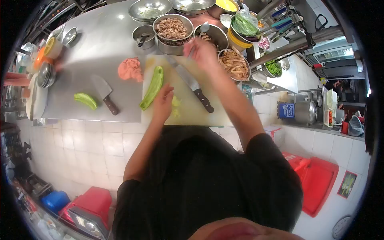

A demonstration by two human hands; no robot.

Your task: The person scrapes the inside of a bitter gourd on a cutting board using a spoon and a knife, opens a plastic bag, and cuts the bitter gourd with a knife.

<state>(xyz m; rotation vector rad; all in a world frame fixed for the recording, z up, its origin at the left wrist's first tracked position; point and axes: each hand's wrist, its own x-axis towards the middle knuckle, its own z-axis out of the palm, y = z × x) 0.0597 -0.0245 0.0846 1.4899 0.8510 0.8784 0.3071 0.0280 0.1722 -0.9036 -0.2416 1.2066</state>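
Observation:
A long, pale green hollowed gourd half [152, 89] lies on the cutting board [216, 102]. My left hand [163, 103] is beside its lower right edge, fingers loosely apart; whether they touch it is unclear. Small pale green scraps [175, 105] lie just right of that hand. A large knife [191, 83] with a brown handle rests diagonally across the board. Above the knife's tip, near the metal bowls, is my right hand [201, 53], smeared by motion. Its fingers point left, and I cannot make out whether anything is in them.
Left of the board are a pink cloth [130, 69], a second knife [105, 94] and another green gourd piece [85, 100]. Behind it stand a bowl of chopped meat [171, 29], a pot with a spoon [204, 27] and a bowl of brown strips [234, 64]. A metal rail [296, 47] runs at right.

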